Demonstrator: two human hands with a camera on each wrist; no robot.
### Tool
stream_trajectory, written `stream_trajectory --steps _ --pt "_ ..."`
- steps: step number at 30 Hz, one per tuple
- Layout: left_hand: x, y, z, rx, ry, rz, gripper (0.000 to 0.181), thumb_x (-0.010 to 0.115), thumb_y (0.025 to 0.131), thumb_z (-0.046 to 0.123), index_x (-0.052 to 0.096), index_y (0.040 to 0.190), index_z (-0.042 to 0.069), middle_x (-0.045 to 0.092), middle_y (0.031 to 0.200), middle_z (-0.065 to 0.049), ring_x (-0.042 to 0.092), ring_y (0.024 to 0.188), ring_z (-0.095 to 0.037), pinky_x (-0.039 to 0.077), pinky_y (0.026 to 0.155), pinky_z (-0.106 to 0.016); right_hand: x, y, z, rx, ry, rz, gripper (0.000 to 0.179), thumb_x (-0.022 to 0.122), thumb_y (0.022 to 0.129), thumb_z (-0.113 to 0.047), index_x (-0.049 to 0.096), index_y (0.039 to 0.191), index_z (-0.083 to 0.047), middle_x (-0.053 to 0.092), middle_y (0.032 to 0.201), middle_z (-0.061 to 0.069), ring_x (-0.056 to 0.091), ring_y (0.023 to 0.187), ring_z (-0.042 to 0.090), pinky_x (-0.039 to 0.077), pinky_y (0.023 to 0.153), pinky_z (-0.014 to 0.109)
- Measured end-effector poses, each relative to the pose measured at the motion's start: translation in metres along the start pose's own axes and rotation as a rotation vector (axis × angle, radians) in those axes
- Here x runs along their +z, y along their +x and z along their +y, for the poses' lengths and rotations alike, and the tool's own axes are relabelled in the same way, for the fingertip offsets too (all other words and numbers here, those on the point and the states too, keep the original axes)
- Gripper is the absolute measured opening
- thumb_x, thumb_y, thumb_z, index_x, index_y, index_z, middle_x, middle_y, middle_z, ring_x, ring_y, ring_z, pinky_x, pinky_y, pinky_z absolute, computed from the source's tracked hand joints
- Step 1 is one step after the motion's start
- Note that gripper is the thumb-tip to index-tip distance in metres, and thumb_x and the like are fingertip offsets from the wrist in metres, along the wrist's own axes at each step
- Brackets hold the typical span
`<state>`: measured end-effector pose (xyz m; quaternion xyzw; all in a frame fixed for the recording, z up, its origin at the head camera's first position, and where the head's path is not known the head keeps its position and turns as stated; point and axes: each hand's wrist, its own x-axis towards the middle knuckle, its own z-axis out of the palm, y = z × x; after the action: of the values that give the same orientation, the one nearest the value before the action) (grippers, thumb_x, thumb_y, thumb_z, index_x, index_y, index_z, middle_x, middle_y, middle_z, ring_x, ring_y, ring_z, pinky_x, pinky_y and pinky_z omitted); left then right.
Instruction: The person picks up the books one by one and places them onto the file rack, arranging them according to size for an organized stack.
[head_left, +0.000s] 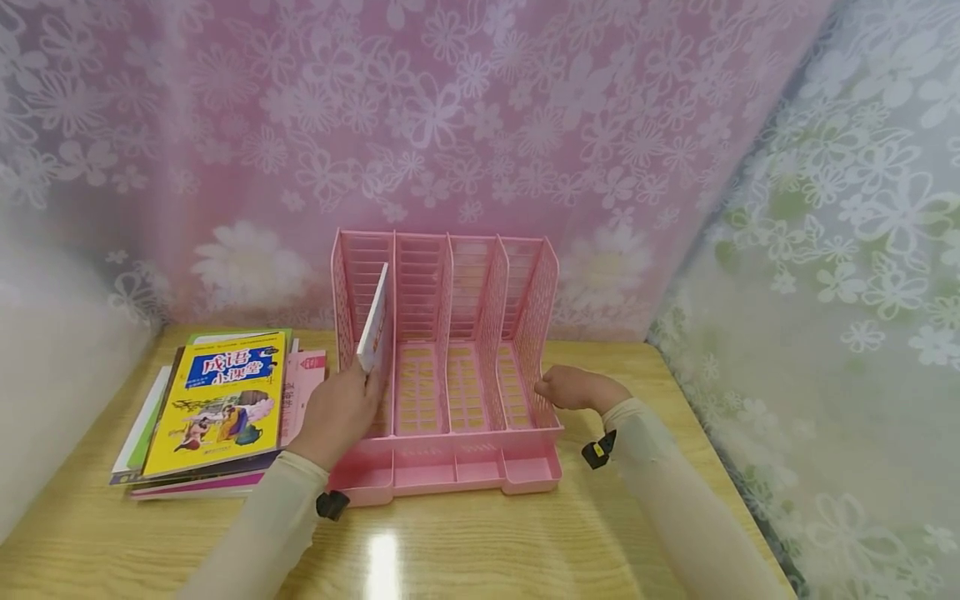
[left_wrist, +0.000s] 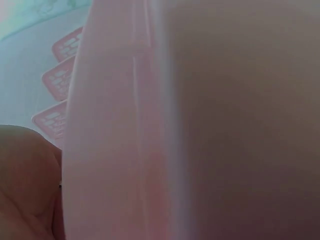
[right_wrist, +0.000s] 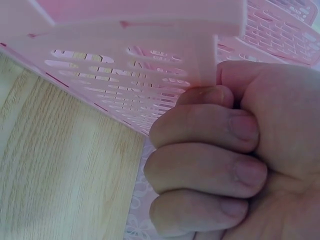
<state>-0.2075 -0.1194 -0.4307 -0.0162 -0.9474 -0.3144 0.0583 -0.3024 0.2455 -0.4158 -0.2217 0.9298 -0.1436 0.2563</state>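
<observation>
One thin book (head_left: 377, 321), gripped by its near edge in the left hand (head_left: 337, 417), stands tilted in the leftmost compartment (head_left: 367, 250) of a pink rack (head_left: 420, 292) on a wooden table (head_left: 487, 542), close to the first divider (head_left: 394, 287). Whether its lower edge meets the compartment floor cannot be told, the hand being in front; the left wrist view shows mostly blurred surfaces. Right hand (head_left: 581, 390): fingers (right_wrist: 207, 167) curled, pinching the front edge of the right outer wall (head_left: 543, 308). Likely faults: (a) a lower corner of the book could catch on the divider or the slatted back, if pushed in at its present slant; (b) such a push could skid the rack, should the right hand's hold loosen, since that hand appears to be its only brace beyond its own weight; (c) released with no neighbour beside it, the thin book could slump or slide forward towards the front tray (head_left: 420, 479); (d) the left sleeve (head_left: 262, 508), near the stack of books (head_left: 140, 446), could nudge it if drawn back carelessly, the uppermost yellow book (head_left: 217, 400) being probably the first to slip
</observation>
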Motion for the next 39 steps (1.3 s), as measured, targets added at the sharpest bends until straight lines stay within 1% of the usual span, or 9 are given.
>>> stream_trajectory --steps 4,8,15,21,23,26,32,35,39 --pt "0.001 0.003 -0.001 0.006 0.027 0.011 0.049 0.047 0.11 0.036 0.049 0.145 0.002 0.069 0.123 -0.025 0.066 0.078 -0.032 0.05 0.056 -0.034 -0.001 -0.001 -0.001 0.008 0.021 0.002 0.044 0.041 0.105 -0.019 0.04 0.061 -0.018 0.033 0.058 -0.006 0.026 0.054 0.01 0.03 0.06 0.029" --pt "0.003 0.005 -0.002 0.005 0.045 0.01 0.048 0.047 0.11 0.037 0.049 0.145 0.005 0.07 0.124 -0.023 0.067 0.083 -0.033 0.052 0.06 -0.037 0.0 -0.001 -0.002 0.026 0.038 0.005 0.043 0.042 0.104 -0.019 0.042 0.061 -0.018 0.034 0.058 -0.006 0.028 0.053 0.011 0.031 0.059 0.029" --pt "0.004 0.006 -0.001 -0.035 0.015 -0.034 0.039 0.048 0.11 0.04 0.053 0.135 0.01 0.07 0.097 -0.013 0.064 0.077 -0.028 0.051 0.057 -0.032 0.003 -0.001 -0.003 0.028 0.03 0.006 0.041 0.042 0.104 -0.018 0.044 0.064 -0.017 0.036 0.059 -0.005 0.03 0.054 0.011 0.032 0.06 0.028" --pt "0.004 0.007 -0.001 -0.008 -0.01 -0.045 0.054 0.053 0.107 0.04 0.043 0.153 0.014 0.071 0.121 -0.016 0.07 0.094 -0.034 0.061 0.075 -0.048 0.001 -0.002 -0.005 0.002 0.042 -0.002 0.04 0.042 0.104 -0.015 0.043 0.064 -0.017 0.034 0.06 -0.006 0.029 0.055 0.01 0.031 0.059 0.028" --pt "0.004 0.007 -0.001 0.005 0.002 -0.045 0.056 0.057 0.105 0.038 0.045 0.154 0.013 0.069 0.127 -0.016 0.07 0.102 -0.034 0.059 0.085 -0.052 0.001 -0.001 -0.004 -0.014 0.032 -0.004 0.039 0.042 0.104 -0.014 0.043 0.065 -0.017 0.034 0.061 -0.006 0.029 0.055 0.01 0.031 0.059 0.028" --pt "0.004 0.006 -0.002 0.03 0.027 -0.051 0.052 0.061 0.102 0.033 0.053 0.149 0.01 0.07 0.122 -0.014 0.068 0.101 -0.032 0.057 0.088 -0.051 0.001 0.0 -0.003 -0.028 0.008 -0.005 0.038 0.041 0.104 -0.014 0.041 0.066 -0.018 0.033 0.063 -0.006 0.028 0.057 0.01 0.03 0.06 0.028" --pt "-0.004 0.002 -0.003 0.055 0.032 -0.061 0.049 0.065 0.101 0.032 0.058 0.146 0.014 0.073 0.112 -0.009 0.067 0.089 -0.025 0.06 0.076 -0.041 0.001 0.001 -0.001 -0.001 0.041 0.008 0.04 0.042 0.103 -0.017 0.042 0.064 -0.018 0.035 0.06 -0.006 0.029 0.056 0.01 0.03 0.06 0.028" --pt "-0.016 -0.001 -0.006 0.074 0.025 -0.051 0.045 0.064 0.102 0.029 0.059 0.144 0.015 0.073 0.099 -0.007 0.065 0.079 -0.022 0.059 0.067 -0.037 0.002 0.002 0.0 0.025 0.062 0.012 0.041 0.043 0.103 -0.019 0.043 0.063 -0.018 0.036 0.06 -0.006 0.03 0.055 0.011 0.031 0.059 0.029" --pt "-0.037 -0.003 -0.014 0.087 0.033 0.008 0.038 0.061 0.103 0.025 0.063 0.138 0.009 0.07 0.086 -0.008 0.058 0.065 -0.02 0.051 0.055 -0.032 0.003 0.002 0.002 0.014 0.049 0.014 0.039 0.042 0.104 -0.018 0.043 0.064 -0.018 0.036 0.061 -0.005 0.03 0.056 0.011 0.031 0.06 0.029"
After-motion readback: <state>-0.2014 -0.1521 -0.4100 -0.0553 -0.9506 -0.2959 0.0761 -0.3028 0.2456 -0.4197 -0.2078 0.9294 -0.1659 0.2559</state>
